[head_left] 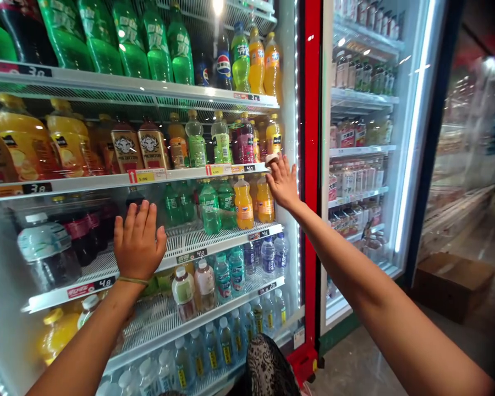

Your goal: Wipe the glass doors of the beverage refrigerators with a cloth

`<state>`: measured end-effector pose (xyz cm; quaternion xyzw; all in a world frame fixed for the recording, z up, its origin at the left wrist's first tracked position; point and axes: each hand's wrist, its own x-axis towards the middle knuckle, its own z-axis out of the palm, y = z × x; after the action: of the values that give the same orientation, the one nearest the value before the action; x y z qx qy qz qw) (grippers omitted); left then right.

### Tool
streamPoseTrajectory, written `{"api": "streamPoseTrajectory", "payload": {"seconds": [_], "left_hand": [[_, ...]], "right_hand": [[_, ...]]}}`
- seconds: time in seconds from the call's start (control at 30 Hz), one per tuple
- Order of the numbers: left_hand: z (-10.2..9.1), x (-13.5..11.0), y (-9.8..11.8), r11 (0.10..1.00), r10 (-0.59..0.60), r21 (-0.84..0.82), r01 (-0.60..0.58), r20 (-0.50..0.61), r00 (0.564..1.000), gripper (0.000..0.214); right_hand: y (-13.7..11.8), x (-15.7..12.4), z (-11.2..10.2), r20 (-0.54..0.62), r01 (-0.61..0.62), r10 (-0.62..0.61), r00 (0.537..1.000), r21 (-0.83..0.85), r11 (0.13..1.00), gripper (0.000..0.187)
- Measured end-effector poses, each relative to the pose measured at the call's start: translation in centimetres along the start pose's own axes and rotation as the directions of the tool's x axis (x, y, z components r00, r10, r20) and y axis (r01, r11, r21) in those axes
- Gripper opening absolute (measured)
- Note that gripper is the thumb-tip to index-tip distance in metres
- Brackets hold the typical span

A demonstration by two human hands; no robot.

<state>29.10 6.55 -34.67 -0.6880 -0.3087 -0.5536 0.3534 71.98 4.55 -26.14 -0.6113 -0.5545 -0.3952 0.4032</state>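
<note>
A glass-fronted drinks cooler fills the view ahead, its glass door (144, 192) showing reflections. My left hand (138, 242) lies flat against the glass at the third shelf, fingers stretched out and holding nothing; a thin band circles its wrist. Higher up, by the door's right side, my right hand (284, 180) reaches to the glass with bent, slightly spread fingers. Under its fingertips sits a small white wad (272, 158), partly hidden, whose material I cannot make out. Orange soda bottles (243, 202) and a yellow juice bottle (274, 135) stand behind the glass close to that hand.
A red door frame (313, 165) edges the cooler on the right. Beyond it stand a second lit cooler (361, 148) and a cardboard box (454, 283) on the floor. My lace-covered knee (270, 366) is close to the lower shelves.
</note>
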Motion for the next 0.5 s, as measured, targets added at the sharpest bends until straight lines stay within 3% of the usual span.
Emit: {"api": "streamPoseTrajectory", "payload": {"seconds": [0.1, 0.2, 0.27, 0.37, 0.43, 0.5], "left_hand": [[0.0, 0.0, 0.1, 1.0, -0.005, -0.005, 0.005, -0.002, 1.0, 0.068], [0.1, 0.0, 0.2, 1.0, -0.007, -0.001, 0.007, 0.001, 1.0, 0.069], [0.2, 0.0, 0.2, 1.0, -0.002, 0.008, 0.002, 0.002, 1.0, 0.069], [0.3, 0.0, 0.1, 1.0, -0.009, 0.01, 0.009, 0.002, 1.0, 0.069], [0.4, -0.1, 0.1, 1.0, -0.023, 0.006, 0.023, 0.013, 1.0, 0.069], [0.3, -0.1, 0.0, 0.999, -0.036, 0.008, 0.035, 0.031, 0.999, 0.068]], "right_hand": [[1.9, -0.9, 0.9, -0.065, -0.107, 0.108, 0.992, 0.02, 0.994, 0.054], [1.2, -6.1, 2.7, -0.099, -0.125, 0.133, 0.986, 0.076, 0.989, 0.054], [-1.0, -11.0, 3.9, -0.08, -0.093, 0.102, 0.992, 0.105, 0.99, 0.057], [-6.3, -17.4, 5.0, 0.013, -0.054, 0.053, 0.998, 0.082, 0.995, 0.058], [-10.2, -19.4, 4.8, 0.131, 0.083, -0.09, 0.987, 0.058, 0.995, 0.056], [-13.3, -19.0, 4.0, 0.219, 0.319, -0.333, 0.917, 0.097, 0.943, 0.055]]}}
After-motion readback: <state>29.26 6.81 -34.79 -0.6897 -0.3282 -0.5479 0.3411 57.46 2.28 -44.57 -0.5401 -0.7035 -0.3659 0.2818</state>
